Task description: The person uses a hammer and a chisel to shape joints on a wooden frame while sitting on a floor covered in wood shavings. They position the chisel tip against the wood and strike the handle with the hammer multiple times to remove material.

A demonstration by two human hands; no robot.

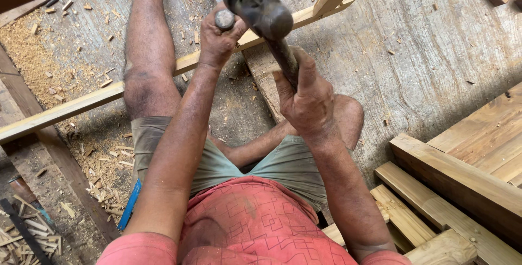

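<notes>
If the hammer [261, 12] above the wooden strip [109, 95] comes down crooked, it could hit the left hand [217, 39], closed tight round a chisel [224, 20] on that strip; the right hand [307, 99] grips the hammer handle

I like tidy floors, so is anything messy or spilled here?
Yes. Pale wood chips and sawdust lie scattered over the grey plank floor, thickest on the left beside the long pale wooden slat. The right hand grips a dark metal hammer; the left hand holds a round-topped metal tool.
</notes>
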